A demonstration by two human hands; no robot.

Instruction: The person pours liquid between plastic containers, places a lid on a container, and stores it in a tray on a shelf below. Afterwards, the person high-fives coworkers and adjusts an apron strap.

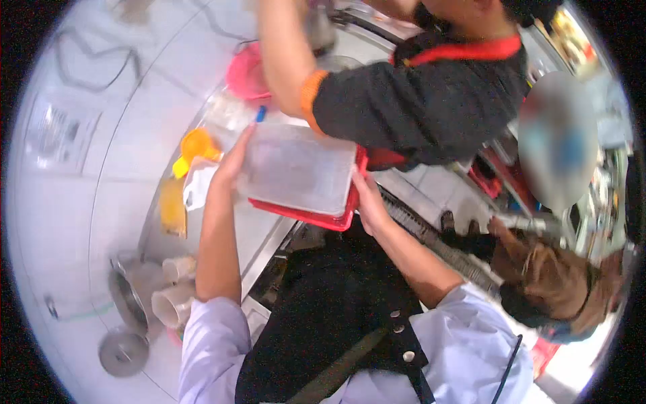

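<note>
A translucent white plastic container or lid (pixel 299 167) lies over a red plastic tray (pixel 296 215) in front of my body. My left hand (pixel 233 161) grips the left edge of this stack, its fingers partly hidden. At the right edge, my right hand (pixel 367 198) holds the red tray, with the fingers mostly out of sight beneath it. What is inside the container cannot be made out. Beside my left hand, a crumpled white bag or cloth (pixel 197 185) and a yellow-orange plastic item (pixel 196 145) lie on the counter.
Close ahead on the right, a co-worker in a dark shirt (pixel 417 108) reaches across the counter. A pink bowl (pixel 249 71) is near that arm. Beige plastic jugs (pixel 171 306) and a metal pot (pixel 128 289) stand at lower left. Another person (pixel 545 269) is farther right.
</note>
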